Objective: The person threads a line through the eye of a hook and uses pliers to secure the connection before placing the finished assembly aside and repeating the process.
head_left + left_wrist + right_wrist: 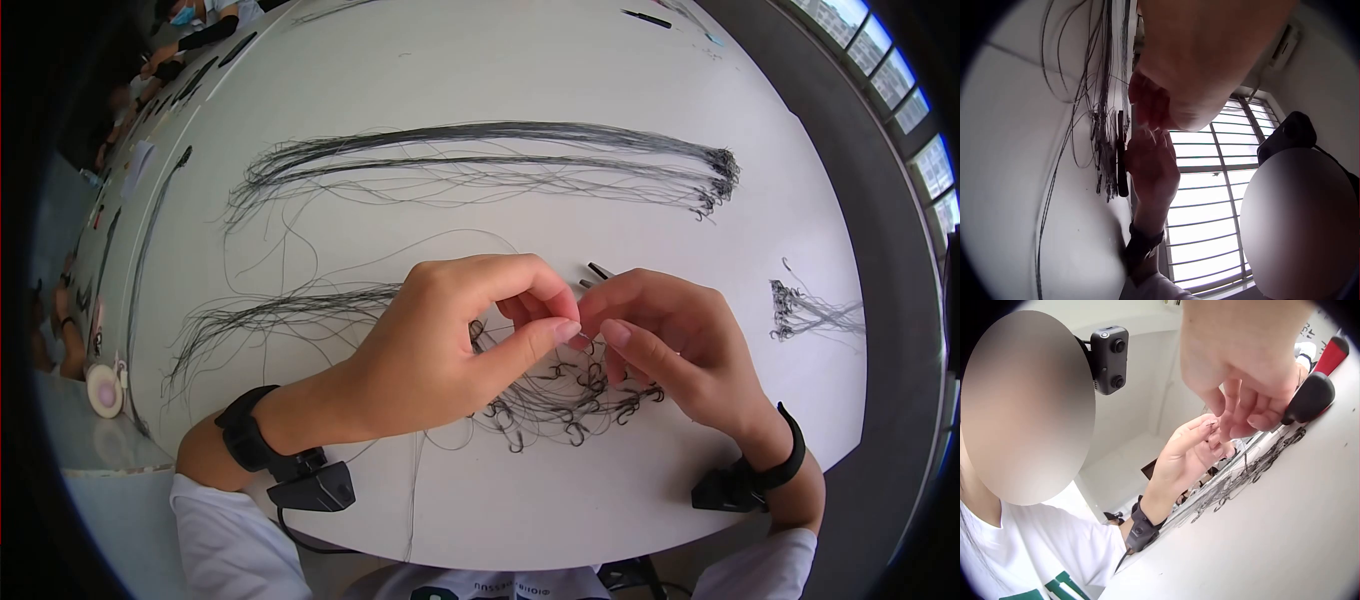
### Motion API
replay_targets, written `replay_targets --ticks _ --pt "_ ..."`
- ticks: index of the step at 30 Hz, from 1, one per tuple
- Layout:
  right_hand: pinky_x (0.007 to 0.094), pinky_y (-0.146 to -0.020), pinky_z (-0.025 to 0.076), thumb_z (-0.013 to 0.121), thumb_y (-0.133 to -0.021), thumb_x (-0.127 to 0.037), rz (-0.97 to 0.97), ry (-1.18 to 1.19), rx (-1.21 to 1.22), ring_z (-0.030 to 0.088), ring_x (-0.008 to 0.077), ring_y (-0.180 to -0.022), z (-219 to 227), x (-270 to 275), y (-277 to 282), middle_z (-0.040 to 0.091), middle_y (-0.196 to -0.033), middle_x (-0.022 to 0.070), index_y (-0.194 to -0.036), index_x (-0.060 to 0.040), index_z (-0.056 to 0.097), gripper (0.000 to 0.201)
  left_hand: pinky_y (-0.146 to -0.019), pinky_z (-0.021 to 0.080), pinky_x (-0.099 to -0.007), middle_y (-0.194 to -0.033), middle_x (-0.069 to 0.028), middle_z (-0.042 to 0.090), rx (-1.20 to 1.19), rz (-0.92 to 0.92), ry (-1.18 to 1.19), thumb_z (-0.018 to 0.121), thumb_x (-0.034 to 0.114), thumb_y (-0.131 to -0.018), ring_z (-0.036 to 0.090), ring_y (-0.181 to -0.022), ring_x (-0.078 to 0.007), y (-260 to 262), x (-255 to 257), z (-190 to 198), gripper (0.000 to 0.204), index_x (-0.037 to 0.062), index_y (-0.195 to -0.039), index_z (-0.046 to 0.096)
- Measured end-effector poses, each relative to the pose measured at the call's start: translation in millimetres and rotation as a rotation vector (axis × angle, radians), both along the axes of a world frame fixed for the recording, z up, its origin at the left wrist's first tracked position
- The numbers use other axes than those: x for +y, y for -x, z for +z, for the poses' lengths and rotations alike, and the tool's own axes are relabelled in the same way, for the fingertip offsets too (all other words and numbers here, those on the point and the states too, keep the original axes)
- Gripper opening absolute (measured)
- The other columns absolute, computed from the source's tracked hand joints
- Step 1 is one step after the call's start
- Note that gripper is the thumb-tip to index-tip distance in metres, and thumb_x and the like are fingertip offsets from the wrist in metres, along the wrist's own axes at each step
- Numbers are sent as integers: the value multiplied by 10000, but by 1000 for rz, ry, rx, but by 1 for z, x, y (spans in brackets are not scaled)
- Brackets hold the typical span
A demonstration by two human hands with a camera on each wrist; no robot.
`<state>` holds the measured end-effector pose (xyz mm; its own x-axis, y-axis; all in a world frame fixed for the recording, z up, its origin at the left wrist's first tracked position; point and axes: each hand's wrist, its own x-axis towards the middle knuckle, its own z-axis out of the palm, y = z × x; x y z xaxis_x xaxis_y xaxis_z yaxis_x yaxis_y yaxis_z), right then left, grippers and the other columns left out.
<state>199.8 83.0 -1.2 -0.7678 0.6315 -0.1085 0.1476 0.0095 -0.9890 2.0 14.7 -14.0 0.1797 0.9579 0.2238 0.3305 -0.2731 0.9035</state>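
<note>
Thumb and forefinger of the left hand (450, 330) pinch a tiny dark piece (1212, 425), mostly covered by the fingertips. The right hand (675, 345) meets it fingertip to fingertip, fingers curled round a fine line that is barely visible. Under both hands lies a bundle of dark lines with hooks (575, 432); its strands (270, 315) spread left. Behind the fingers a tool's dark tip (598, 270) shows in the head view. The right wrist view shows black and red handles (1313, 399) beside the right hand (1241, 375).
A long bundle of dark lines (480, 135) crosses the table (560, 510) farther back. A smaller hooked bundle (790, 310) lies at the right edge. A black pen-like item (647, 19) is at the back, a white spool (104, 390) at the left. Other people sit at upper left.
</note>
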Motion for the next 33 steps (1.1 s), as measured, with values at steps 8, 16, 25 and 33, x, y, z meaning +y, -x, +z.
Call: replay_targets --ticks 8,16,25,33 --pt "192 -572 445 541 -905 -112 96 37 -73 593 58 -673 1 -1 -3 622 -706 16 -915 7 615 141 -714 472 -245 -813 -51 633 5 -9 16 619 32 -829 581 -756 -110 -2 -3 2 58 -11 -866 608" --pt "197 -580 444 505 -901 -75 93 -73 -81 600 74 -679 1 -1 -5 609 -712 23 -892 10 605 131 -708 473 -243 -814 -55 632 2 -4 -46 622 23 -827 583 -757 -112 -2 -4 1 62 -13 -876 614" --pt "238 -660 513 528 -890 -3 -10 -107 219 638 138 -770 -3 -8 -1 625 -833 79 -967 52 549 96 -706 482 -248 -885 -66 614 -304 -30 327 592 55 -872 579 -793 -115 -6 -8 9 142 -46 -970 587" --pt "240 -639 528 532 -890 4 -66 -109 250 647 141 -737 -5 -14 -1 642 -830 96 -934 50 568 73 -705 480 -244 -879 -63 607 -434 -36 459 572 76 -888 574 -787 -109 -9 -13 16 175 -56 -1003 576"
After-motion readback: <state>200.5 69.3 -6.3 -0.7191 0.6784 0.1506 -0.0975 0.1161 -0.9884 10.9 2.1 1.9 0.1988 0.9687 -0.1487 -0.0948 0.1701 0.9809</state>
